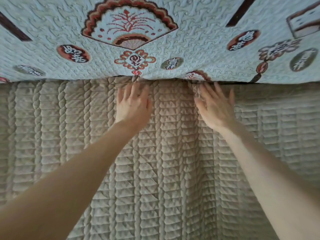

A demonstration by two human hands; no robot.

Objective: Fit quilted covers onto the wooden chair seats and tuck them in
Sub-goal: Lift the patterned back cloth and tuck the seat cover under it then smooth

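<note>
Nearest the camera, two bare forearms reach away across the beige quilted cover [164,170], which lies spread over the seat and fills the lower part of the view. No wood of the chair seat itself shows.

The left hand [132,104] rests palm-down on the cover, fingers spread and extended, clamped on nothing; its fingertips sit at the seam where the seat meets the back. The right hand [214,108] lies just beside it, well apart from the left, also flat with fingers splayed; it is blurred, so the exact finger contact cannot be told. Both sets of fingertips press at the back edge of the seat, where the cover bunches into small puckers.

Beyond the hands, a pale patterned back cover [173,40] with a fan motif [129,26] hangs over the backrest, its lower hem meeting the back edge of the seat.

Probable step: tucking the cover's rear edge into the gap under the backrest.

Risks from this position:
- Uneven tuck. Pressure applied at only two points may leave the fabric between and beside the hands proud of the gap, producing ridges.
- Skewed pattern. Pushing harder with one hand could drag the rope-like quilted columns off square to the seat's front edge.
- Disturbed back cover. Fingers driven into the seam may catch the hem and pull it down into the gap.
- Front shortfall. Over-tucking at the back could draw fabric away from the seat's front edge.
</note>
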